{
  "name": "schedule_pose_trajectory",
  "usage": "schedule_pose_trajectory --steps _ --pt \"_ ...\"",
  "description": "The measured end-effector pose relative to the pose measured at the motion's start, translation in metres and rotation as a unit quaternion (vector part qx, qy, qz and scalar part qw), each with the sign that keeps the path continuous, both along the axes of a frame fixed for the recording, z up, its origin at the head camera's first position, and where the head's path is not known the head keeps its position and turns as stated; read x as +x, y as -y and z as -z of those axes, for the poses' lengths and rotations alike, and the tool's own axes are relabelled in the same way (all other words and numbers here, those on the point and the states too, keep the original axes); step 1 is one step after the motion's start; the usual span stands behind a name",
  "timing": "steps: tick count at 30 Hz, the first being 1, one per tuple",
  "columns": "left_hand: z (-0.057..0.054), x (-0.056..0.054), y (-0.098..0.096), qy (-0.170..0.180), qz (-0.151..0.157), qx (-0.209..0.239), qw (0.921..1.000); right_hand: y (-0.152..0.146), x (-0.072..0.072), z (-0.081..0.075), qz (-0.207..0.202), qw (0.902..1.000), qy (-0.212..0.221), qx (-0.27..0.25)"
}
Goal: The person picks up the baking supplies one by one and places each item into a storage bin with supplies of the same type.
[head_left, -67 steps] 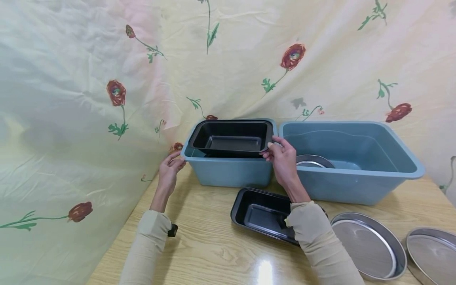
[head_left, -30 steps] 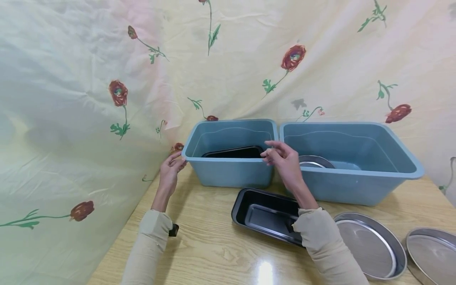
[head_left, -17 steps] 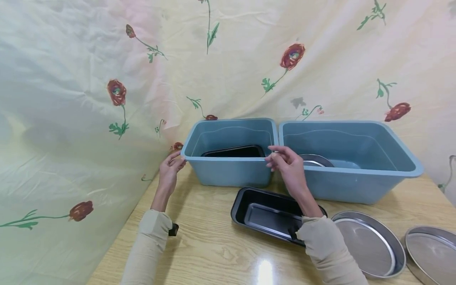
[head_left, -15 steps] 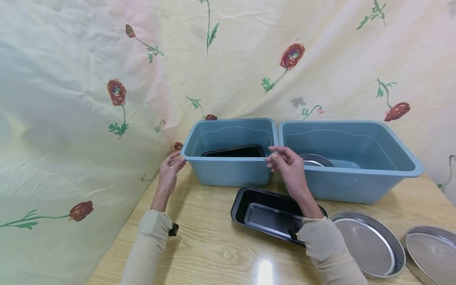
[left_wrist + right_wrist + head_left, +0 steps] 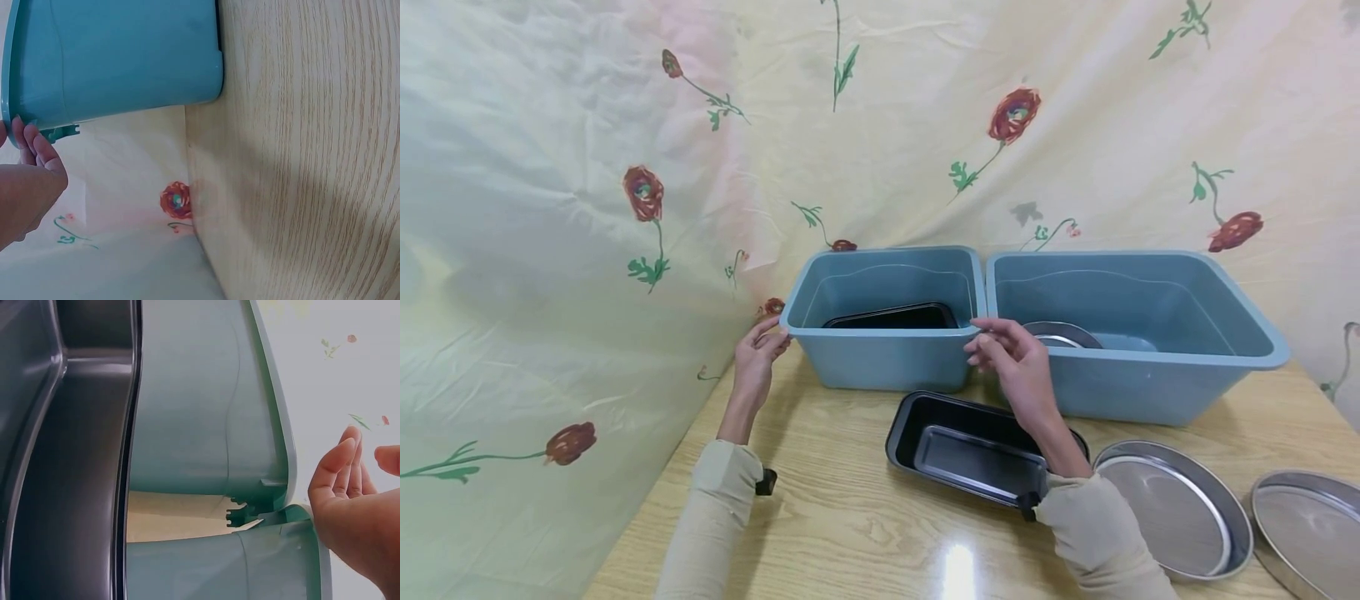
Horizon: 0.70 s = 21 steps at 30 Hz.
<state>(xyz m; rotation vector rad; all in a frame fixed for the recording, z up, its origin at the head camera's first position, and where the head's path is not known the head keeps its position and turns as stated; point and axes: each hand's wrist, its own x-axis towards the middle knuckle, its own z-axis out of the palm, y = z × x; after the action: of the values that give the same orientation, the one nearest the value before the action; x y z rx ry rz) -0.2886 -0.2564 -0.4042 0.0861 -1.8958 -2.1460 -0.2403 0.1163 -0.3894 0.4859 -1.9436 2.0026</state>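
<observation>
My left hand (image 5: 754, 358) pinches the front left corner of the smaller blue plastic bin (image 5: 887, 360); the left wrist view shows its fingers (image 5: 45, 150) curled at the rim. Inside that bin lies a black loaf pan (image 5: 917, 317), mostly hidden by the front wall. My right hand (image 5: 1018, 358) holds nothing, its fingers loosely bent in front of the gap between the two bins. Under the right forearm, a second black loaf pan (image 5: 977, 458) sits on the table, partly covered by the wrist.
A larger blue bin (image 5: 1150, 387) stands on the right with a round metal pan (image 5: 1063, 335) inside. Two more round pans, a nearer one (image 5: 1172, 508) and one further right (image 5: 1311, 525), lie on the wooden table (image 5: 842, 517). Floral cloth (image 5: 880, 150) hangs behind.
The right hand let go of the upper loaf pan, which dropped from rim height down into the smaller bin. That hand then drew back to the right and nearer. The left hand stayed at the corner.
</observation>
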Motion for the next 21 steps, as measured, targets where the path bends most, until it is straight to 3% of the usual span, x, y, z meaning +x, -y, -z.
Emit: schedule_pose_trajectory --steps 21 --pt "-0.002 0.001 -0.001 0.003 0.001 0.006 1.0000 -0.015 0.024 0.012 0.024 0.9986 -0.002 0.047"
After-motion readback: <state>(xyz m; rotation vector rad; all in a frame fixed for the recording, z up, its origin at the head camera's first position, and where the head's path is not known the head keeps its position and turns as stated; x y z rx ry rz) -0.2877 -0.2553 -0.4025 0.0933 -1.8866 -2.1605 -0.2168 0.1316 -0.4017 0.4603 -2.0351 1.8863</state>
